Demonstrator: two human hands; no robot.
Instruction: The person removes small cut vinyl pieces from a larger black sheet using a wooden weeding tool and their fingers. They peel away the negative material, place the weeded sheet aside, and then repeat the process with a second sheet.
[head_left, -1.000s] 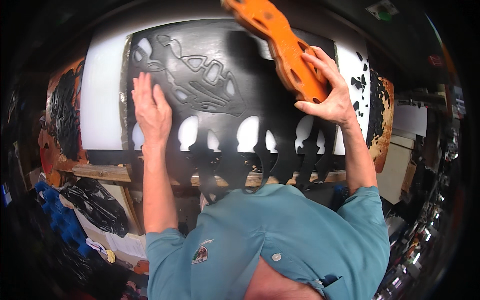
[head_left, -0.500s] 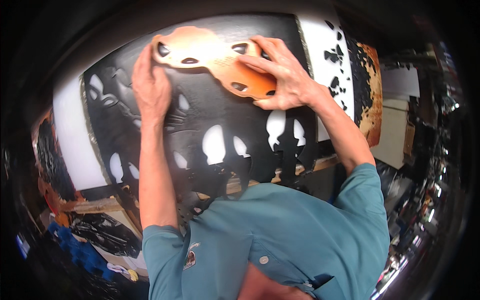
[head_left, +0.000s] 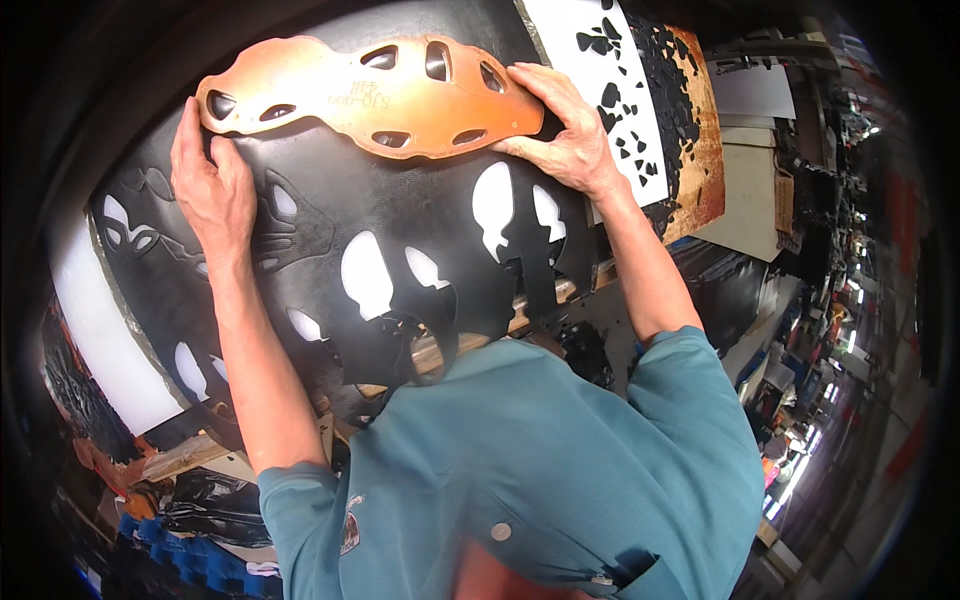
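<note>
Orange panel [head_left: 300, 90], smooth, wavy-edged and pierced by rounded holes, over a black sheet [head_left: 400, 190] with bulbous white-showing cut-outs. Clasped at one end by closed right hand [head_left: 572, 135]; touched at the other by loosely open left hand [head_left: 218, 190].

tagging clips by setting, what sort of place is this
Probably a cutting workshop: there's a black sheet with shapes cut through it, an orange plate with several holes, and a white board dotted with black bits.
</note>
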